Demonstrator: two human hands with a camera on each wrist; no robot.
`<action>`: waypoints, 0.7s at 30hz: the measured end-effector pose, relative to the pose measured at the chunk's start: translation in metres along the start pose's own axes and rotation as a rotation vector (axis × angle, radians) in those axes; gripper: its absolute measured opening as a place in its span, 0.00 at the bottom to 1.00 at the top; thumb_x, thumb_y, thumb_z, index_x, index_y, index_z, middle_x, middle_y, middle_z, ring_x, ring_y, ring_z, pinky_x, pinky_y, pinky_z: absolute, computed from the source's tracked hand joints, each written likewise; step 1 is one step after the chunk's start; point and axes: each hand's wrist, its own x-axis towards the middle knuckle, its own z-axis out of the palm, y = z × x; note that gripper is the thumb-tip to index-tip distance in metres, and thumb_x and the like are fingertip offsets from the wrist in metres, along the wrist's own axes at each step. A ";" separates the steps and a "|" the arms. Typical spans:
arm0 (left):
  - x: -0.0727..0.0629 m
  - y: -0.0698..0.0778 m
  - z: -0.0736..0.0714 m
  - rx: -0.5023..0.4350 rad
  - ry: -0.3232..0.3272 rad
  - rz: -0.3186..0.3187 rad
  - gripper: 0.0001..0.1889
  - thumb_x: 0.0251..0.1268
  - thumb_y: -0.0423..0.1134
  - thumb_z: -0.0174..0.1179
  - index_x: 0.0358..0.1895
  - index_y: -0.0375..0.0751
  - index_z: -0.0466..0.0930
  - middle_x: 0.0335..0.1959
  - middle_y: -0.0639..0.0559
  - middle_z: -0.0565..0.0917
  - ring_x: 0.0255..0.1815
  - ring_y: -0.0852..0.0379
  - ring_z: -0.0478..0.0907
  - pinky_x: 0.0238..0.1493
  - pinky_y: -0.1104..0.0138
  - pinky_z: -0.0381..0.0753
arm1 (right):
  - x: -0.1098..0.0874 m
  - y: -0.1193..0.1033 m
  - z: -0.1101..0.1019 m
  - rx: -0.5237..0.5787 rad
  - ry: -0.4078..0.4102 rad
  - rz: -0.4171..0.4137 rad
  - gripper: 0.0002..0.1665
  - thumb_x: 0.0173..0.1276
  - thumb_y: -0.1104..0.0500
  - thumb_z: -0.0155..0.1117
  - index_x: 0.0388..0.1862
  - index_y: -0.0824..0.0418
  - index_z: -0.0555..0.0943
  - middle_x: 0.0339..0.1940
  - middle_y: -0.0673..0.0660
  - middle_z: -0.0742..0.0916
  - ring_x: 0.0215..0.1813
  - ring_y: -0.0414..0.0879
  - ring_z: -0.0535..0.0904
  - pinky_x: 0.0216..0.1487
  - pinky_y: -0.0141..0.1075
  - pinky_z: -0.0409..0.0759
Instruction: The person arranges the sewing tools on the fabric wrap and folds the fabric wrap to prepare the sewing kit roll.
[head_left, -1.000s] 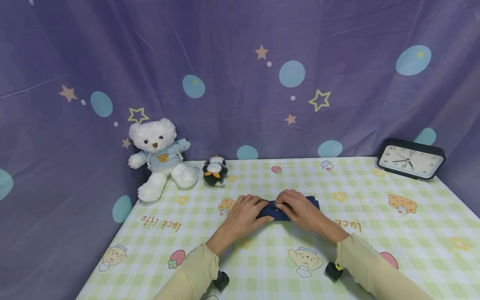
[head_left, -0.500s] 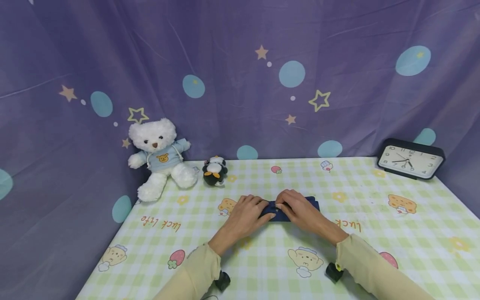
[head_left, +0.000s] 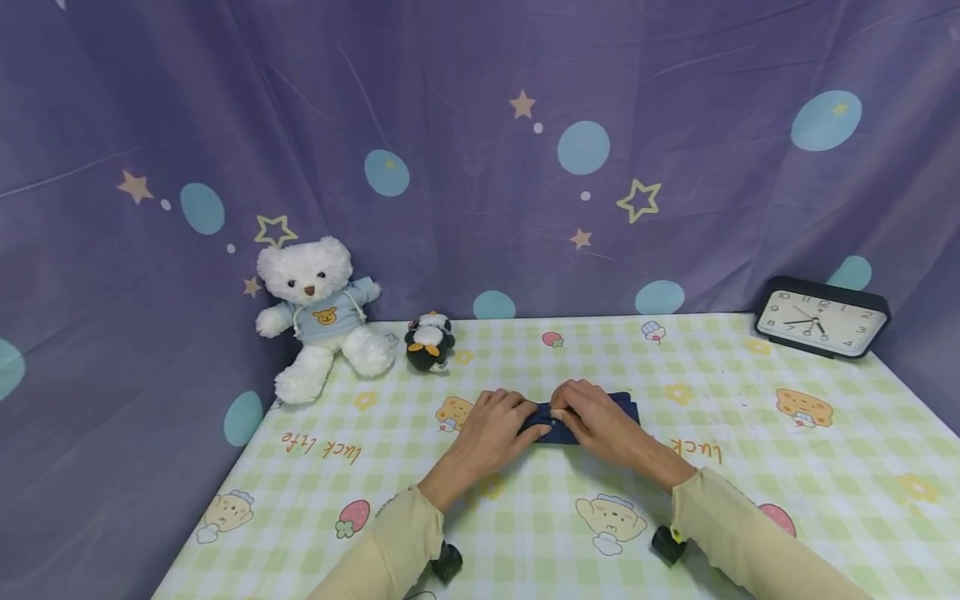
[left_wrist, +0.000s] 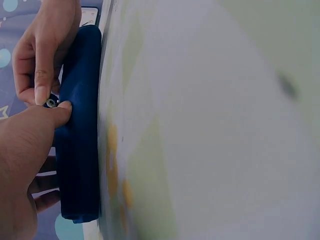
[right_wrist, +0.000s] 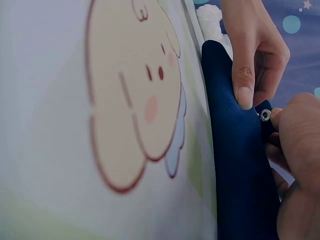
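A navy-blue rolled cloth bundle [head_left: 628,406] lies crosswise mid-table, under both hands. My left hand [head_left: 487,429] grips its left part, the thumb pressing the near side and the fingers reaching behind, as the left wrist view shows. My right hand [head_left: 603,423] pinches a small strap with a round metal snap button [right_wrist: 265,115] at the roll's upper side. Both thumbs sit close together by that snap. In the right wrist view the roll [right_wrist: 235,150] runs lengthwise beneath the hands. The right hand's lower fingers are partly hidden behind it.
A white teddy bear [head_left: 330,321] in a blue hoodie sits at the back left, beside a small penguin plush [head_left: 429,342]. A black-framed clock [head_left: 821,318] stands at the back right. A checked cloth covers the table; a purple curtain [head_left: 450,83] hangs behind.
The left forearm and thumb have shifted slightly right along the roll. The right hand stays nearly still at the snap strap.
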 end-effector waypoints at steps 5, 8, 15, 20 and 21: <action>0.000 0.000 -0.001 -0.001 0.004 0.000 0.19 0.76 0.57 0.59 0.51 0.47 0.88 0.49 0.51 0.86 0.50 0.53 0.80 0.56 0.57 0.75 | -0.001 -0.002 -0.001 -0.015 -0.011 -0.026 0.12 0.65 0.73 0.70 0.42 0.61 0.80 0.43 0.54 0.84 0.41 0.45 0.77 0.43 0.42 0.76; 0.000 0.000 -0.001 -0.004 -0.002 -0.003 0.19 0.76 0.56 0.59 0.52 0.46 0.88 0.50 0.51 0.86 0.50 0.53 0.80 0.57 0.57 0.75 | -0.002 -0.003 -0.001 -0.034 -0.022 -0.036 0.11 0.65 0.71 0.71 0.42 0.61 0.81 0.44 0.54 0.84 0.42 0.46 0.78 0.45 0.43 0.77; 0.000 0.000 -0.002 0.001 -0.018 -0.003 0.20 0.77 0.56 0.58 0.54 0.46 0.88 0.51 0.51 0.86 0.52 0.52 0.80 0.58 0.57 0.75 | -0.004 -0.005 -0.005 -0.078 -0.066 -0.015 0.07 0.69 0.68 0.70 0.41 0.58 0.84 0.48 0.53 0.85 0.47 0.47 0.79 0.48 0.46 0.78; -0.001 0.000 -0.001 -0.005 -0.025 0.001 0.18 0.77 0.55 0.59 0.55 0.47 0.87 0.51 0.51 0.86 0.52 0.52 0.80 0.58 0.57 0.74 | -0.007 -0.004 -0.010 -0.101 -0.082 -0.070 0.07 0.67 0.67 0.72 0.42 0.59 0.87 0.50 0.56 0.86 0.53 0.50 0.82 0.52 0.49 0.80; -0.001 0.000 -0.001 -0.004 -0.026 0.001 0.18 0.77 0.55 0.59 0.55 0.47 0.87 0.51 0.52 0.86 0.52 0.52 0.80 0.58 0.57 0.74 | -0.008 -0.004 -0.011 -0.114 -0.085 -0.090 0.08 0.66 0.67 0.73 0.43 0.59 0.88 0.50 0.56 0.86 0.53 0.51 0.82 0.53 0.49 0.80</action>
